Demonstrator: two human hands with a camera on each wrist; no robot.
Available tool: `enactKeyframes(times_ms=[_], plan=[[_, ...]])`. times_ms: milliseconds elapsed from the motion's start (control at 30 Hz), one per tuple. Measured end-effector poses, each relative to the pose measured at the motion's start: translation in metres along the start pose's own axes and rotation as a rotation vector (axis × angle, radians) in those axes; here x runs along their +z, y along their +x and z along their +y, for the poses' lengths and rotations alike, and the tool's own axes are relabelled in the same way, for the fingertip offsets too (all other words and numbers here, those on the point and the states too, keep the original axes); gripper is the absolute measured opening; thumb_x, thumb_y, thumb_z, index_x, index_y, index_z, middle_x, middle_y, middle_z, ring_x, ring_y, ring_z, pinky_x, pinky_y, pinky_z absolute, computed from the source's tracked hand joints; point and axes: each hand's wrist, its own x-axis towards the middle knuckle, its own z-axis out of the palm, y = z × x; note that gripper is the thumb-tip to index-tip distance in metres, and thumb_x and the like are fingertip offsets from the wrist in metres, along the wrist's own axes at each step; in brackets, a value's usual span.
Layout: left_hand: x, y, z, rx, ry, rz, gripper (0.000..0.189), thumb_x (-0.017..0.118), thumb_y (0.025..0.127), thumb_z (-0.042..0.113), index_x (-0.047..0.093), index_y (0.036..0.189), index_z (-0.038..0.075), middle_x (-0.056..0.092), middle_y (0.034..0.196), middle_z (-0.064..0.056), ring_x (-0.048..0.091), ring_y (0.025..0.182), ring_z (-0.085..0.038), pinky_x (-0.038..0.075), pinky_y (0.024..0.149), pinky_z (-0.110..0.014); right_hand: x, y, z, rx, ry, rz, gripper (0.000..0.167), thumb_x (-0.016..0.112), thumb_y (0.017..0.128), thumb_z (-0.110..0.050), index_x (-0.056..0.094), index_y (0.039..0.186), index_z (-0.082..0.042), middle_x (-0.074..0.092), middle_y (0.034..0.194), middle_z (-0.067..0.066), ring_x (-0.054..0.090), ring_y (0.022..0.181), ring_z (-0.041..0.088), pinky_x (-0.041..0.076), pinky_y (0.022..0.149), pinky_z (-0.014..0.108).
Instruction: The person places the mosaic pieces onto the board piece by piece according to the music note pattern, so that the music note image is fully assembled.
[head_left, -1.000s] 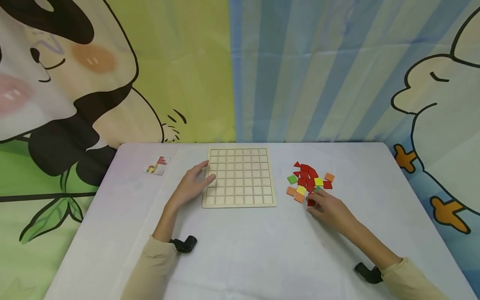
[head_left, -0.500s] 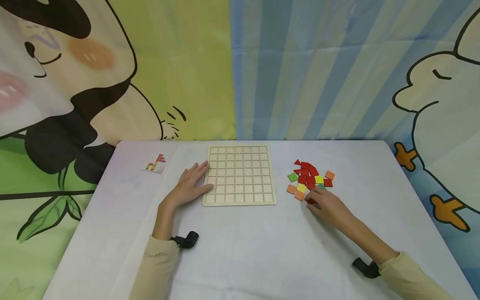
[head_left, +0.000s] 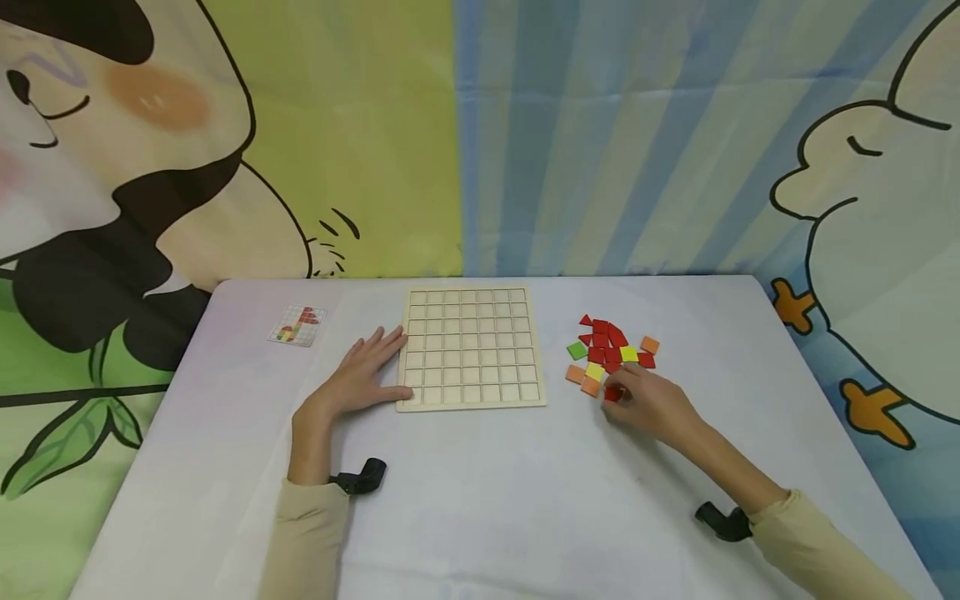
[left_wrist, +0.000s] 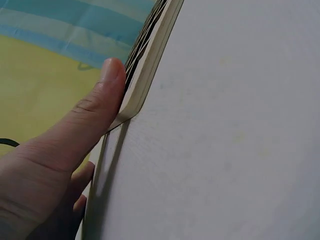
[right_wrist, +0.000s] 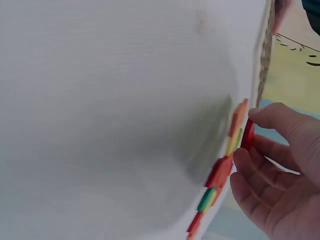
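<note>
My left hand (head_left: 347,379) rests along the left edge of a pale wooden grid board (head_left: 471,358), fingers spread. Its thumb (left_wrist: 111,82) lies at the board's near left corner in the left wrist view. On the right, my right hand (head_left: 660,407) pinches a small red tile (head_left: 612,393) between thumb and fingers. The right wrist view shows this red tile (right_wrist: 248,134) edge-on. Just beyond that hand lies a loose group of red tiles (head_left: 598,354), with yellow tiles (head_left: 628,354), orange tiles (head_left: 591,387) and a green tile (head_left: 577,350) among them.
A small pattern card (head_left: 297,325) with a coloured figure on a grid lies at the back left of the white table (head_left: 480,500). Printed cloth (head_left: 600,150) hangs behind the table. A black camera mount sits at each wrist.
My left hand has slid nearer along the board's edge, its thumb now at the near corner. The right hand stays by the tiles, its red tile showing more clearly now. The head view has shifted slightly.
</note>
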Motion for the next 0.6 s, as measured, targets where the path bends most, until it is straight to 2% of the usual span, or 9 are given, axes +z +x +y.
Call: enactKeyframes(times_ms=[167, 333, 467, 600], plan=[[-0.001, -0.002, -0.002, 0.003, -0.008, 0.004, 0.100, 0.080, 0.087, 0.047, 0.030, 0.163, 0.005, 0.021, 0.173, -0.013, 0.009, 0.161, -0.041, 0.003, 0.129, -0.060, -0.006, 0.014, -0.019, -0.098, 0.084, 0.059, 0.026, 0.087, 0.081, -0.009, 0.073, 0.103, -0.006, 0.068, 0.096, 0.004, 0.065, 0.079, 0.017, 0.061, 0.067, 0.030], [-0.001, -0.002, -0.004, 0.009, -0.016, 0.016, 0.100, 0.081, 0.087, 0.046, 0.030, 0.163, 0.005, 0.022, 0.173, -0.011, 0.008, 0.161, -0.040, 0.002, 0.129, -0.059, 0.004, 0.039, -0.056, -0.244, 0.229, 0.074, 0.023, 0.082, 0.086, -0.005, 0.072, 0.106, -0.002, 0.066, 0.101, 0.007, 0.067, 0.084, 0.021, 0.064, 0.074, 0.034], [0.002, -0.002, -0.005, 0.013, -0.021, 0.008, 0.101, 0.080, 0.087, 0.049, 0.029, 0.163, 0.006, 0.021, 0.173, -0.010, 0.008, 0.161, -0.039, 0.002, 0.130, -0.059, 0.018, 0.061, -0.089, -0.320, 0.297, 0.057, 0.023, 0.080, 0.088, -0.006, 0.071, 0.108, 0.000, 0.066, 0.105, 0.009, 0.069, 0.090, 0.022, 0.064, 0.079, 0.036], [0.003, -0.002, -0.005, 0.015, -0.031, 0.022, 0.100, 0.080, 0.087, 0.048, 0.030, 0.163, 0.005, 0.022, 0.173, -0.012, 0.009, 0.161, -0.040, 0.002, 0.129, -0.060, 0.031, 0.080, -0.116, -0.319, 0.292, -0.003, 0.020, 0.077, 0.090, -0.008, 0.072, 0.108, 0.000, 0.066, 0.103, 0.008, 0.068, 0.090, 0.021, 0.062, 0.079, 0.030]])
